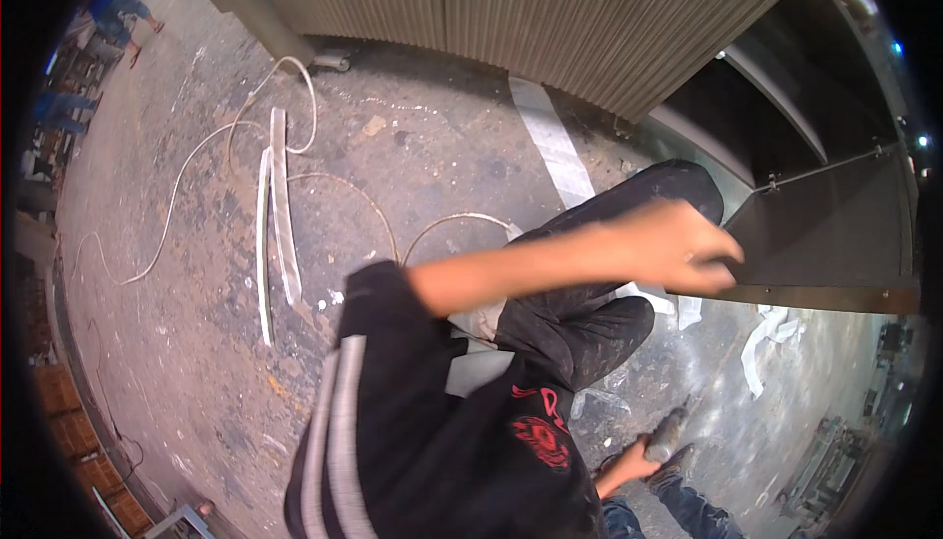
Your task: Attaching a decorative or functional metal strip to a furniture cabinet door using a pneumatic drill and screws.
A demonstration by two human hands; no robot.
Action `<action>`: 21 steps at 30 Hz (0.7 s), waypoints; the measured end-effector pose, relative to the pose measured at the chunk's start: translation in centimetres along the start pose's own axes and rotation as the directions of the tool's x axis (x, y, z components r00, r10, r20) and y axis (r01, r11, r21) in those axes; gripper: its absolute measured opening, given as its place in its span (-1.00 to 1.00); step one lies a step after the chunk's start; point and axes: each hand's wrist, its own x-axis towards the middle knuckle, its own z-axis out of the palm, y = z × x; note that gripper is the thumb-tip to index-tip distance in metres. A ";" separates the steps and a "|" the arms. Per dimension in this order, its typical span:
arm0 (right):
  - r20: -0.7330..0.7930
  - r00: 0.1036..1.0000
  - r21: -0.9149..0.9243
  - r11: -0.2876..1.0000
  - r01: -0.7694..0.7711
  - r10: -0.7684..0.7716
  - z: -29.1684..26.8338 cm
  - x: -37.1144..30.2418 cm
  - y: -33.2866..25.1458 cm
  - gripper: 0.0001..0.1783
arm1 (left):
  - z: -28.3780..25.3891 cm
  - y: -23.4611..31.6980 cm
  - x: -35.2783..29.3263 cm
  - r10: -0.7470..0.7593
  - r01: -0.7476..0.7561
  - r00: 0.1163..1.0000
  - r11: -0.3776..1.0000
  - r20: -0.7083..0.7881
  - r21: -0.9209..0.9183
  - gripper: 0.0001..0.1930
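Beside the dark cabinet (827,230), I am extending the left hand (673,252); its blurred fingers are curving, whether pinching anything I cannot tell.

Left hand (683,252): blurred, any contents unclear.
Co-worker's hand (634,464): forearm (610,479) part-hidden behind shirt (432,441).
Grey tool (669,430): kind too small to tell.
Jeans (692,510): cut off by lower edge.
Ribbed panel (521,9): cut off by upper edge.

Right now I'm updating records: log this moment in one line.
Left hand: blurred, half-open; nearest: dark cabinet panel, contact unclear; floor: two pale strips
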 end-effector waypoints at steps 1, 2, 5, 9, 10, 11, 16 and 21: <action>0.000 0.999 0.019 0.999 -0.050 0.050 1.4 -0.3 0.6 -0.64 | -3.6 -0.3 -2.9 0.010 -0.010 0.987 1.000 -0.161 0.004 -0.65; 0.060 0.984 0.009 0.986 -0.166 0.165 2.9 0.2 3.6 -0.63 | -8.1 1.9 -4.9 -0.295 0.291 0.938 0.956 -0.185 -0.049 -0.69; 0.124 0.950 -0.084 0.957 -0.278 0.287 5.9 -0.6 2.2 -0.70 | -16.2 -4.1 -14.7 -0.306 0.589 0.662 0.777 -0.684 0.223 -0.71; 0.191 0.916 -0.201 0.928 -0.314 0.352 11.9 -1.8 13.7 -0.75 | -18.5 -13.7 -30.0 -0.503 0.895 0.441 0.313 -0.744 0.319 -0.68; 0.142 0.911 -0.246 0.905 -0.346 0.387 13.0 -2.9 15.5 -0.76 | -16.6 -15.2 -30.5 -0.590 0.917 0.381 0.340 -0.712 0.208 -0.72; 0.194 0.937 -0.249 0.939 -0.238 0.289 13.7 -4.8 12.0 -0.74 | -15.5 -16.6 -32.4 -0.683 0.917 0.360 0.383 -0.635 0.108 -0.74; 0.241 0.859 -0.474 0.827 -0.301 0.451 12.8 -6.4 5.9 -0.49 | -3.7 -28.9 -23.7 -0.589 0.638 0.769 0.678 -0.249 0.366 -0.77; 0.208 0.868 -0.494 0.815 -0.304 0.451 11.9 -10.8 10.6 -0.53 | 8.7 -38.8 -4.0 -0.311 0.282 0.947 0.927 0.086 0.247 -0.81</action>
